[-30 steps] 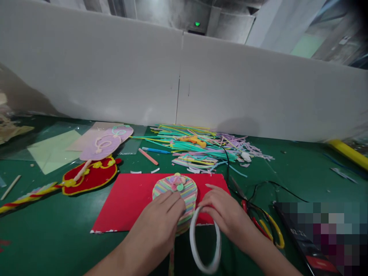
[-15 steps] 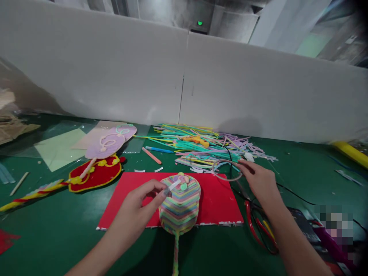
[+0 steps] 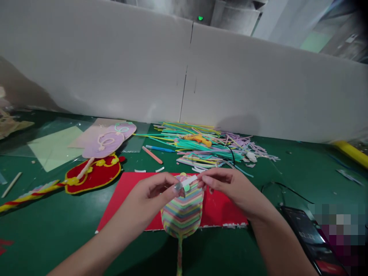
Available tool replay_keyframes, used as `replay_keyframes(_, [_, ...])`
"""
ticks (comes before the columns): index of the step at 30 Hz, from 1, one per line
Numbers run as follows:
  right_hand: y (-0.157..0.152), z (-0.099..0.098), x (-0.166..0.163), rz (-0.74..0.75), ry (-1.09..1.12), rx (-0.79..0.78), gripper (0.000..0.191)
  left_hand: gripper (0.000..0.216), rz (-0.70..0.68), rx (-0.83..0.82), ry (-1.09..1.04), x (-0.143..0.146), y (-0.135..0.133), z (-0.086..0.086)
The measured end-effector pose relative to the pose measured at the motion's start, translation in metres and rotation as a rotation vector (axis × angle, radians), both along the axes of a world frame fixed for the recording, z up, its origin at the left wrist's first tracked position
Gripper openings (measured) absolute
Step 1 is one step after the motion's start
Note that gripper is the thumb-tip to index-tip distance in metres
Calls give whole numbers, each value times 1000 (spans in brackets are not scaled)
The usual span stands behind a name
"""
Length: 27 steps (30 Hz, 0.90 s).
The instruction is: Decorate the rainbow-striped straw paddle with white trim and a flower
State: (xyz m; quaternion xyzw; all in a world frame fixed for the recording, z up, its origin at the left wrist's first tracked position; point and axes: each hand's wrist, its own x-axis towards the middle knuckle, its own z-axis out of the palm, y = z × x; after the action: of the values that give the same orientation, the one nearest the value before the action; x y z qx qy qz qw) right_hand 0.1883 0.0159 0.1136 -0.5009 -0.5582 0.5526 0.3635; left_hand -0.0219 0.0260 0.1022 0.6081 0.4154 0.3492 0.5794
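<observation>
A short white strip (image 3: 189, 180) is pinched at its left end by the thumb and fingers of my left hand (image 3: 153, 193). The fingertips of my right hand (image 3: 222, 184) are closed at its other end. Both hands are above a striped pastel hand fan (image 3: 182, 214) with a wrapped handle pointing towards me. Small round pastel pieces at the fan's top are partly hidden by the strip and fingers. Beneath the fan lies a red board (image 3: 129, 207) with a chipped white edge.
Loose coloured strips (image 3: 184, 145) with an orange glue gun (image 3: 198, 138) lie behind the board. To the left are a purple fan (image 3: 110, 142), a red fan (image 3: 94, 176) and a green sheet (image 3: 56, 147). A phone (image 3: 309, 234) lies at right. A white partition (image 3: 115, 69) stands behind.
My right hand has let go of the clear ring and moved left to the strip's end. My left hand, still holding the strip, has shifted slightly right.
</observation>
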Motion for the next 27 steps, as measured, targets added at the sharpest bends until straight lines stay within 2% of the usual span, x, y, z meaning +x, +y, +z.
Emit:
replay_keyframes(4, [3, 8, -2, 26, 114, -11, 15, 14, -21, 20, -35, 6, 7, 15])
replay_keyframes(7, [1, 9, -4, -51, 153, 10, 11, 13, -21, 38, -32, 12, 11, 18])
replay_keyframes(10, [-1, 8, -7, -172, 170, 17, 13, 14, -20, 53, -10, 15, 13, 15])
replay_keyframes(13, [0, 6, -8, -230, 205, 0, 10, 15, -29, 60, 10, 15, 14, 10])
replay_keyframes(21, [1, 8, -9, -219, 216, 29, 5, 13, -48, 75, 9, 13, 17, 4])
replay_keyframes(27, [-1, 9, -8, -168, 183, -18, 9, 15, -105, 47, -43, 12, 18, 1])
